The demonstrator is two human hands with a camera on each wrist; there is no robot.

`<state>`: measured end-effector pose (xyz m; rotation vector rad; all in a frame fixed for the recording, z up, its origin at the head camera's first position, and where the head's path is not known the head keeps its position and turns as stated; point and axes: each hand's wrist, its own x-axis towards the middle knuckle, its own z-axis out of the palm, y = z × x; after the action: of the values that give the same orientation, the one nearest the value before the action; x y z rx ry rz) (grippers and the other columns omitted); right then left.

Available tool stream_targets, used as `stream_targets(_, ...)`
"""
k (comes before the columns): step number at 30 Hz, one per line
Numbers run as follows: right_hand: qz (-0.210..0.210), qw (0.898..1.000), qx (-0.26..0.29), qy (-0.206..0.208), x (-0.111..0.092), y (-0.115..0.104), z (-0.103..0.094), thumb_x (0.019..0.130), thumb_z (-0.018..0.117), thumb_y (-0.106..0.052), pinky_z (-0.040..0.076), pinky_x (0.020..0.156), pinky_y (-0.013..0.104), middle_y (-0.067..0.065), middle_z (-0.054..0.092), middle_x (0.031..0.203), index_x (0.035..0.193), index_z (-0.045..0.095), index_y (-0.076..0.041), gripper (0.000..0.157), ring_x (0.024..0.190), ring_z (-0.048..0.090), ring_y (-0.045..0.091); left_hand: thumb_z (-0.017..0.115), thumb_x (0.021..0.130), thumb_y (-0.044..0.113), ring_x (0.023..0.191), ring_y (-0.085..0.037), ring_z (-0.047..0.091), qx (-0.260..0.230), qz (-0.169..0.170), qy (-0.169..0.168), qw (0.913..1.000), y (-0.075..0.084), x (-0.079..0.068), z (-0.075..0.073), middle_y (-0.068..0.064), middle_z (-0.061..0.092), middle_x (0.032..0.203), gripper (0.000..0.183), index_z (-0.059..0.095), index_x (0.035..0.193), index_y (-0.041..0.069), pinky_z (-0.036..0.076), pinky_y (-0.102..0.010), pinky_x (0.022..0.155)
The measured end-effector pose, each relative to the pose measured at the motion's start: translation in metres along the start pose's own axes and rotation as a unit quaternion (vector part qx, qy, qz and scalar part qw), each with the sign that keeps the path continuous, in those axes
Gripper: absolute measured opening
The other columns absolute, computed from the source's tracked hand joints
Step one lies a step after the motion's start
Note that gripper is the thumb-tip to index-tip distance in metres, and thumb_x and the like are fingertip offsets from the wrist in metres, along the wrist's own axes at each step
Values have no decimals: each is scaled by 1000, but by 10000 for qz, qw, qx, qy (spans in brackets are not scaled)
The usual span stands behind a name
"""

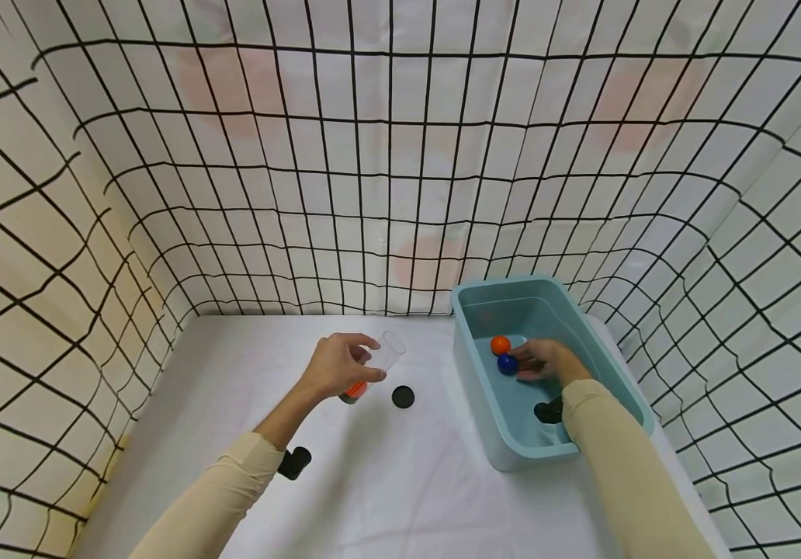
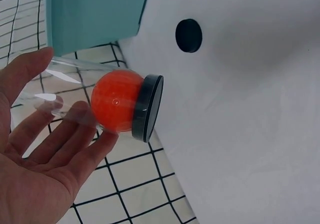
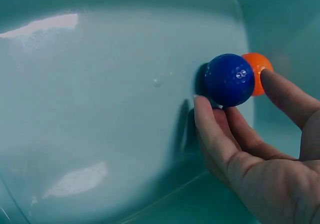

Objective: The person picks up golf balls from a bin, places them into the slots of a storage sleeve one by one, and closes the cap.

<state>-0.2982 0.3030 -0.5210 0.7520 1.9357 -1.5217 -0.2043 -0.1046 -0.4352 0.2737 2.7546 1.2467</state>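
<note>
My left hand grips a clear tube between thumb and fingers, tilted above the table. An orange ball sits inside it against the black cap at its lower end; the other end looks uncapped in the head view. Inside the teal bin, my right hand reaches around a blue dimpled golf ball, fingertips right at its near side and thumb apart from them. Just behind that ball is an orange ball, which the thumb tip overlaps in the right wrist view.
A loose black cap lies on the white table between the left hand and the teal bin. Black wire grid walls enclose the back and both sides. The bin's tall rim surrounds the right hand.
</note>
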Motion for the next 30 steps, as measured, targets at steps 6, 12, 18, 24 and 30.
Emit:
stream_targets(6, 206, 9997, 98, -35, -1, -1, 2, 97, 66, -15, 54, 101, 39, 30, 48, 137, 142, 42, 10, 57, 107, 63, 33, 89, 75, 25, 92, -23, 70, 3, -52, -34, 10000, 0, 0, 1, -11, 76, 100, 41, 76, 112, 12, 61, -37, 72)
stream_targets(12, 366, 9991, 191, 109, -2, -3, 9, 93, 72, -13, 58, 92, 35, 32, 43, 146, 148, 35, 10, 70, 105, 63, 31, 89, 76, 24, 93, -23, 70, 26, -106, -58, 9999, 0, -1, 1, -11, 76, 101, 40, 76, 112, 12, 61, -38, 74)
stream_targets(18, 317, 9984, 446, 112, -2, -2, 7, 96, 67, -8, 51, 104, 40, 27, 37, 151, 153, 28, 7, 70, 127, 51, 37, 89, 76, 25, 93, -23, 71, 2, -133, -62, 9999, -1, -1, 1, -11, 76, 101, 41, 76, 113, 12, 61, -38, 74)
stream_targets(24, -5, 9988, 408, -277, -11, -15, -4, 98, 65, -11, 53, 102, 36, 21, 45, 139, 147, 38, 3, 58, 112, 59, 30, 89, 76, 24, 93, -23, 70, -6, -184, -41, 9998, -3, -1, 1, -11, 76, 101, 41, 76, 112, 12, 62, -37, 73)
stream_targets(30, -558, 9965, 195, -594, -33, -44, -4, 97, 68, -16, 53, 102, 35, 17, 58, 127, 132, 57, 1, 40, 97, 69, 22, 89, 76, 24, 93, -24, 70, -13, -204, -23, 9998, -3, -1, 0, -11, 75, 101, 41, 76, 112, 12, 62, -37, 73)
